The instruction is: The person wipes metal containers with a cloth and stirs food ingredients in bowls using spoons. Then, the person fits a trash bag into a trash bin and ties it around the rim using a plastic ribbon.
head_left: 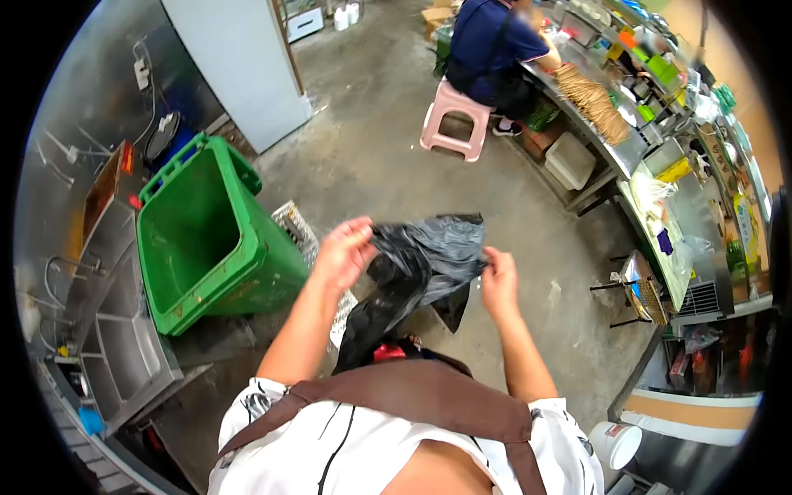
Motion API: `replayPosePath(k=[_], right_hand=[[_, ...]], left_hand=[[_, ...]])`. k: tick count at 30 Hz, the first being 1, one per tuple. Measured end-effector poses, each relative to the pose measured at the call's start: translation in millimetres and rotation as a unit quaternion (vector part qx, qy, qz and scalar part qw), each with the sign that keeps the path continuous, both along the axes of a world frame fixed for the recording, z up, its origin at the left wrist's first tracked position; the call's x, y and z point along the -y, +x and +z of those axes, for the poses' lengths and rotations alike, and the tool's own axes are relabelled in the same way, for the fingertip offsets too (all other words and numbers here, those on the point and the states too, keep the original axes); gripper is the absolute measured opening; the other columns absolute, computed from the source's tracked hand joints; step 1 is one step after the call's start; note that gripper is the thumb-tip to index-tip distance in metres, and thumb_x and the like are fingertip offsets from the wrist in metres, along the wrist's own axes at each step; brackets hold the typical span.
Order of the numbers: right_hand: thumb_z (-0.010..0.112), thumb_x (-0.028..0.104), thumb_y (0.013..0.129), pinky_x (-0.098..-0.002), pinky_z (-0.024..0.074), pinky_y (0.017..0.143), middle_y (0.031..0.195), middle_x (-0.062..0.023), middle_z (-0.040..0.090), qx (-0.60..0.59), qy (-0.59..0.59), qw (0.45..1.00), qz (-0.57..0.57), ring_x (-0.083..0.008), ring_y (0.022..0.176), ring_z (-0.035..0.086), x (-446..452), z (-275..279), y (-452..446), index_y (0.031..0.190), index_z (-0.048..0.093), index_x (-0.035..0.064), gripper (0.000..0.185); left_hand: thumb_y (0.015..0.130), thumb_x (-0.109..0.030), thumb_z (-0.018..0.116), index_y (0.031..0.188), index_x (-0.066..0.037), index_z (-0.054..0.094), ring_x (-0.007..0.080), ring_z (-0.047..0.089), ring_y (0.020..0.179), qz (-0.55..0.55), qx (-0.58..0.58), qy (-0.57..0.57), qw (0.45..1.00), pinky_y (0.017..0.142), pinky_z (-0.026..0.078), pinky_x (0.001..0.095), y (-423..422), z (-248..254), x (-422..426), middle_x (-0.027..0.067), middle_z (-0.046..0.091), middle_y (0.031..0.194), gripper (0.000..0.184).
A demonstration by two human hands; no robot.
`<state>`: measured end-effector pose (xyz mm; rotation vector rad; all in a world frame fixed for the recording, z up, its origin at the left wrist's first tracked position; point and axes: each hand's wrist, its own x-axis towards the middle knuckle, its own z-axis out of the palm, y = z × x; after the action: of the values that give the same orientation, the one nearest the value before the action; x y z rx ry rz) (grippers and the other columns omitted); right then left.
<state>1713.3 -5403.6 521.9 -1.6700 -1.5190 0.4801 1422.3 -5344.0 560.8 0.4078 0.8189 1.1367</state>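
Observation:
A black plastic garbage bag (421, 260) hangs crumpled between my hands in front of my brown apron. My left hand (345, 254) pinches its edge on the left side. On the other side my right hand (498, 276) grips the bag's right edge with fingers closed. The bag's lower part droops toward my legs, and its mouth cannot be made out. Just left of my left forearm stands a green wheeled bin (264, 264) with its top uncovered and dark inside.
A metal sink (124, 346) lies at the left. A person in dark blue (478, 41) sits on a pink stool (459, 103) by a metal worktable (627, 153) holding many sticks. A small folding stool (643, 289) and a white bucket (617, 444) are at the right.

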Motion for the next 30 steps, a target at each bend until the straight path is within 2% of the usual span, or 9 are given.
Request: replayPosePath(k=[5, 11, 13, 16, 20, 22, 24, 26, 30], right_hand=[[0.044, -0.008, 0.079, -0.0281, 0.0502, 0.055, 0.086, -0.0075, 0.057, -0.017, -0.027, 0.981, -0.189, -0.0159, 0.070, 0.058, -9, -83, 107, 0.091, 0.063, 0.0021, 0.025], [0.035, -0.009, 0.078, -0.0322, 0.0498, 0.062, 0.084, -0.0110, 0.058, -0.533, -0.005, 0.771, -0.348, -0.0215, 0.072, 0.058, -7, -81, 216, 0.099, 0.060, 0.0011, 0.034], [0.037, -0.006, 0.080, -0.0326, 0.0486, 0.073, 0.087, -0.0097, 0.059, -0.482, 0.052, 0.802, -0.348, -0.0224, 0.076, 0.058, -14, -78, 236, 0.098, 0.061, 0.0021, 0.031], [0.043, 0.004, 0.086, -0.0310, 0.0456, 0.079, 0.092, -0.0107, 0.061, -0.268, 0.067, 0.917, -0.288, -0.0216, 0.081, 0.058, -35, -39, 209, 0.094, 0.061, 0.0008, 0.021], [0.046, 0.010, 0.086, -0.0326, 0.0462, 0.073, 0.087, -0.0206, 0.061, 0.122, -0.139, 0.980, -0.071, -0.0284, 0.078, 0.060, -46, 16, 143, 0.088, 0.060, -0.0003, 0.018], [0.049, 0.012, 0.084, -0.0378, 0.0462, 0.068, 0.088, -0.0215, 0.060, 0.434, -0.149, 0.885, 0.073, -0.0351, 0.076, 0.058, -74, 28, 165, 0.085, 0.058, -0.0010, 0.016], [0.049, 0.014, 0.082, -0.0431, 0.0468, 0.064, 0.086, -0.0194, 0.060, 0.658, -0.090, 0.747, 0.007, -0.0380, 0.077, 0.057, -116, 80, 189, 0.081, 0.056, 0.0024, 0.014], [0.045, 0.010, 0.083, -0.0339, 0.0446, 0.050, 0.078, -0.0092, 0.056, 0.747, 0.269, 0.595, -0.125, -0.0211, 0.062, 0.057, -153, 174, 250, 0.081, 0.056, 0.0092, 0.012], [0.045, 0.013, 0.083, -0.0351, 0.0449, 0.054, 0.080, -0.0107, 0.058, 0.276, 0.546, 0.755, -0.238, -0.0230, 0.065, 0.057, -95, 228, 177, 0.084, 0.057, 0.0081, 0.013]], left_hand=[[0.084, -0.010, 0.060, 0.104, -0.005, 0.058, 0.0079, 0.055, 0.076, 0.159, -0.046, 0.023, 0.986, 0.069, 0.045, 0.0222, -80, 19, 0, -0.0002, 0.060, 0.088, 0.021], [0.086, -0.004, 0.056, 0.108, 0.001, 0.054, 0.0083, 0.053, 0.068, 0.155, -0.079, 0.016, 0.985, 0.061, 0.041, 0.0163, -177, -31, 12, 0.0021, 0.057, 0.085, 0.022], [0.087, -0.012, 0.058, 0.111, 0.000, 0.054, 0.0106, 0.054, 0.078, 0.027, -0.063, 0.060, 0.996, 0.068, 0.042, 0.0182, -200, -51, 4, 0.0025, 0.056, 0.087, 0.028], [0.078, -0.032, 0.067, 0.119, -0.004, 0.052, 0.0180, 0.054, 0.092, -0.027, -0.460, 0.074, 0.884, 0.077, 0.043, 0.0279, -100, 2, 20, 0.0054, 0.056, 0.091, 0.051], [0.062, -0.041, 0.074, 0.112, -0.010, 0.059, 0.0309, 0.055, 0.101, -0.392, -0.711, 0.258, 0.524, 0.085, 0.045, 0.0365, -41, 14, 49, 0.0155, 0.057, 0.103, 0.061], [0.063, -0.033, 0.071, 0.094, -0.013, 0.067, 0.0311, 0.060, 0.085, -0.502, -0.699, 0.218, 0.459, 0.074, 0.049, 0.0414, -55, -3, 11, 0.0125, 0.062, 0.080, 0.038], [0.075, -0.022, 0.057, 0.075, -0.005, 0.063, 0.0329, 0.059, 0.074, -0.225, -0.784, 0.381, 0.435, 0.067, 0.048, 0.0408, -83, 12, -65, 0.0161, 0.061, 0.074, 0.018], [0.081, -0.022, 0.052, 0.074, -0.005, 0.058, 0.0373, 0.057, 0.076, 0.077, -0.788, 0.274, 0.546, 0.063, 0.046, 0.0421, -46, 141, -86, 0.0187, 0.060, 0.083, 0.019], [0.085, -0.026, 0.047, 0.096, -0.011, 0.062, 0.0360, 0.056, 0.096, 0.261, -0.738, 0.461, 0.417, 0.077, 0.045, 0.0402, -37, 159, -91, 0.0211, 0.058, 0.105, 0.024]])
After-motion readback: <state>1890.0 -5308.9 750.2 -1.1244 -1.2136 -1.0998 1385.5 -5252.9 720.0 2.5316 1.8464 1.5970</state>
